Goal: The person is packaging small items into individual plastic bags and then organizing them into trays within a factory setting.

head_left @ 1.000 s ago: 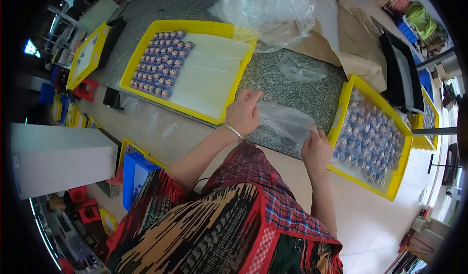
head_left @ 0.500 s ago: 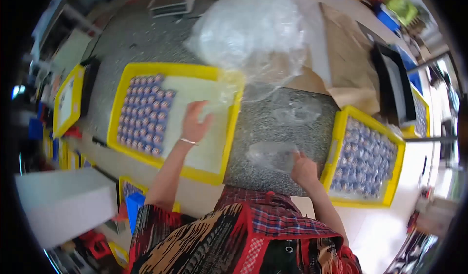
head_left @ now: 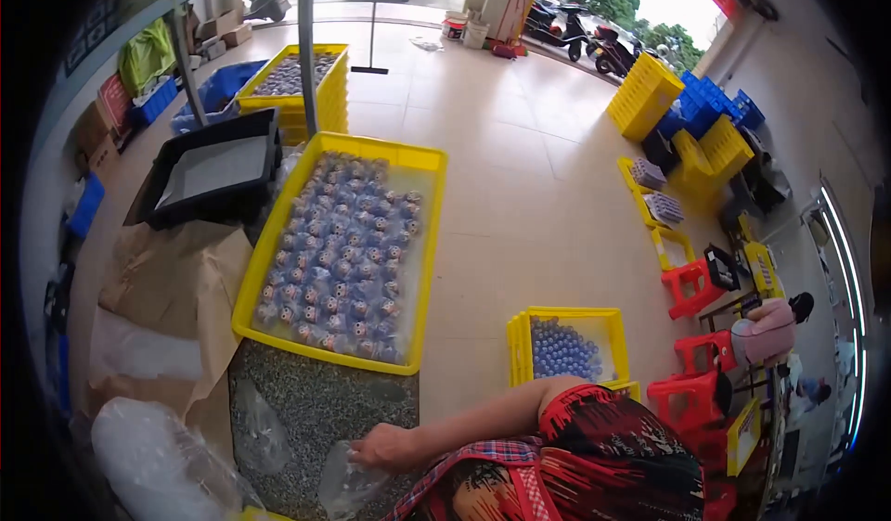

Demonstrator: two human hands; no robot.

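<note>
My right hand (head_left: 385,448) is closed at the edge of a clear plastic bag (head_left: 348,486), low over the dark speckled tabletop (head_left: 316,391). The bag looks limp; whether anything lies inside it I cannot tell. Another clear plastic bag (head_left: 263,433) lies flat on the tabletop to the left. Just beyond stands a yellow tray (head_left: 429,261) filled with rows of small blue-and-white figures (head_left: 336,257) in clear wrapping. My left hand is out of the picture.
A large bundle of clear plastic (head_left: 158,456) and brown paper (head_left: 176,280) cover the left side. Behind them sits a black tray (head_left: 264,164). Yellow crates (head_left: 613,335) with blue balls stand on the floor at right, near red stools (head_left: 691,289) and a seated person (head_left: 766,331).
The view has swung to the right, bringing the filled tray to the middle. My left hand and the half-filled tray have left the picture. My right hand still grips the bag.
</note>
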